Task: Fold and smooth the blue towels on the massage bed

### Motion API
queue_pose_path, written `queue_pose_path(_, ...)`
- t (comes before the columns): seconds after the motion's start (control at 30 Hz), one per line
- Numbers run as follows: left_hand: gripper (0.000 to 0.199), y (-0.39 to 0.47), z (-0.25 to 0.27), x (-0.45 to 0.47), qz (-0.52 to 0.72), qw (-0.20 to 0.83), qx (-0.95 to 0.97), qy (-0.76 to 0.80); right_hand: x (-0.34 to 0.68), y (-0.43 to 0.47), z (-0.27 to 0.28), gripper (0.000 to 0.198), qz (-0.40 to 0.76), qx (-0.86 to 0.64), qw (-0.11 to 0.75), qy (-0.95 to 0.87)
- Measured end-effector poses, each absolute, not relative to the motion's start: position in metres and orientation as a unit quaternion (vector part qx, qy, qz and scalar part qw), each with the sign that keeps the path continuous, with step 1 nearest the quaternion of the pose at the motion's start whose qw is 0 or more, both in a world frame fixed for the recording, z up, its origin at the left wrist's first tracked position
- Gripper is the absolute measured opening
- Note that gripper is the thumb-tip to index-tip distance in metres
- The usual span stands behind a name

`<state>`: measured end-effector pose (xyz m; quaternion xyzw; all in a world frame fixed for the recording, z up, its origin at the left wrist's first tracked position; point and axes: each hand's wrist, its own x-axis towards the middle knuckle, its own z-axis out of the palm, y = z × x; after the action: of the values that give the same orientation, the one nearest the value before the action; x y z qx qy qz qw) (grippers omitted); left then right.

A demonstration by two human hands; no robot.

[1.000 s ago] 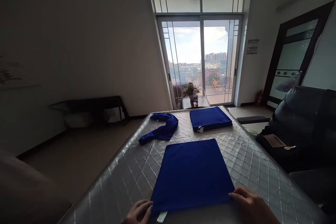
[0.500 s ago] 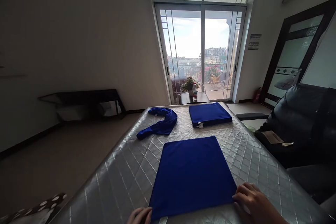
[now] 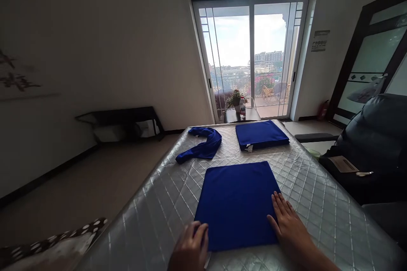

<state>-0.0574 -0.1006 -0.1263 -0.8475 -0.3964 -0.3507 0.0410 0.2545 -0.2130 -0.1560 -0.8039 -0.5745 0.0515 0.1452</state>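
Note:
A square blue cloth [image 3: 237,207] lies flat on the silver quilted cover in front of me. My right hand [image 3: 286,220] rests on its right edge, palm down with the fingers stretched out. At the cloth's left front corner is my left hand [image 3: 190,245], its fingers curled over the edge and slightly blurred. That corner is partly hidden under the hand. Further back lies a stack of folded blue cloth [image 3: 262,134] with a small white tag at its front. To the left of the stack, another blue cloth [image 3: 205,144] lies crumpled in a curve.
The silver quilted cover [image 3: 152,216] spreads under the cloths. Beyond its far edge stands a small table with a potted plant [image 3: 235,98] and a bottle [image 3: 242,108], before a glass sliding door. On the right is a black armchair [image 3: 375,135] with a brown card on it.
My right hand has gone from gripping the right front corner to lying flat on the right edge. The left hand has moved up along the left side. The camera view has shifted.

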Motion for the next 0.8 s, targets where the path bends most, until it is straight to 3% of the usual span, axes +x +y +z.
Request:
queue_pose_path(0.17,0.042,-0.117,-0.084,0.062,-0.209,-0.041,-0.958,-0.193,0.258,-0.213,-0.16,0.075,0.032,-0.797,0.139,-0.587)
queue_pose_path(0.23,0.06,-0.117,-0.093,0.095,-0.17,-0.041,-0.97,-0.169,0.259,-0.213,-0.16,0.071,0.032,-0.796,0.13,-0.591)
queue_pose_path(0.33,0.068,-0.107,-0.119,0.109,-0.141,-0.033,-0.972,-0.186,0.258,-0.213,-0.156,0.069,0.041,-0.798,0.124,-0.588)
queue_pose_path(0.53,0.07,-0.062,-0.158,0.029,-0.129,0.017,-0.948,-0.291,0.25,-0.215,-0.14,0.072,0.072,-0.81,0.116,-0.57)
queue_pose_path(0.8,0.077,-0.054,-0.155,-0.076,-0.079,-0.025,-0.898,-0.432,0.248,-0.216,-0.134,0.073,0.083,-0.811,0.115,-0.567)
